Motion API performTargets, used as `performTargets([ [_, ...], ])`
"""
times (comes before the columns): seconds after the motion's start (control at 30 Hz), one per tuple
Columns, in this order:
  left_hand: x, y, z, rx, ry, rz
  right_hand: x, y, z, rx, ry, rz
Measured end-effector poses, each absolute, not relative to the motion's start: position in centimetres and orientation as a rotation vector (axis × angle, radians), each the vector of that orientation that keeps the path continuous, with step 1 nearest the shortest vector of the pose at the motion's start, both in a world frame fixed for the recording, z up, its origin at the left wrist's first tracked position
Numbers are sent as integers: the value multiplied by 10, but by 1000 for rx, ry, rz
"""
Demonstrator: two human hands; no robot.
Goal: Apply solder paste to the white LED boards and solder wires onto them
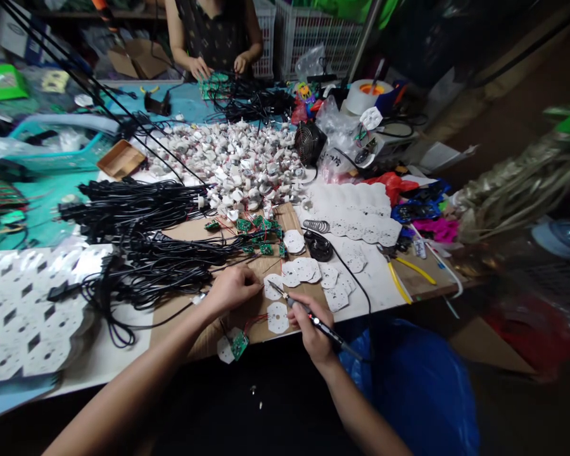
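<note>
My right hand [312,324] grips a soldering iron [327,329] like a pen, its tip over a small white circuit board [272,292] on the cardboard. My left hand [235,288] is closed at that board's left edge, its fingertips pinched together; whatever lies between them is too small to make out. Just below sits another white board [278,318], with red wires running left toward a green circuit board [239,344] at the table edge. More white boards [305,270] lie overlapped to the right. Beyond my hands is a group of small green boards [265,248].
Bundled black cables [142,209] fill the left, beside stacked white panels [28,310]. A heap of white parts [237,152] covers the middle. Yellow-handled pliers [415,269], a coiled iron stand [316,225] and a fan [310,143] are rightward. A co-worker [216,38] handles green boards opposite.
</note>
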State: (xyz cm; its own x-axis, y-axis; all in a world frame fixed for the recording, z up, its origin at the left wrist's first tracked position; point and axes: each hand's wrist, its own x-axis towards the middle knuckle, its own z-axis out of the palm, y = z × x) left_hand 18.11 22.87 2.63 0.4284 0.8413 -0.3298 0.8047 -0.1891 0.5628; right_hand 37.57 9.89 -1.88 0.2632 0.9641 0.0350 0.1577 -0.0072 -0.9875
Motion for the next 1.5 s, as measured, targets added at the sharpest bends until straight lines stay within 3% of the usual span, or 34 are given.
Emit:
performTargets([
  [0.5,190,237,37,2092,1402,-191,376,99,-15,-1434,-1213,908],
  [0.9,190,239,32,2054,1422,-161,371,99,-10,-1435,-1412,661],
  [1.17,192,238,33,2010,1444,-168,378,94,-18,-1394,-1163,897],
  [1.5,194,228,36,2060,1478,-109,378,94,-15,-1388,-1058,924],
])
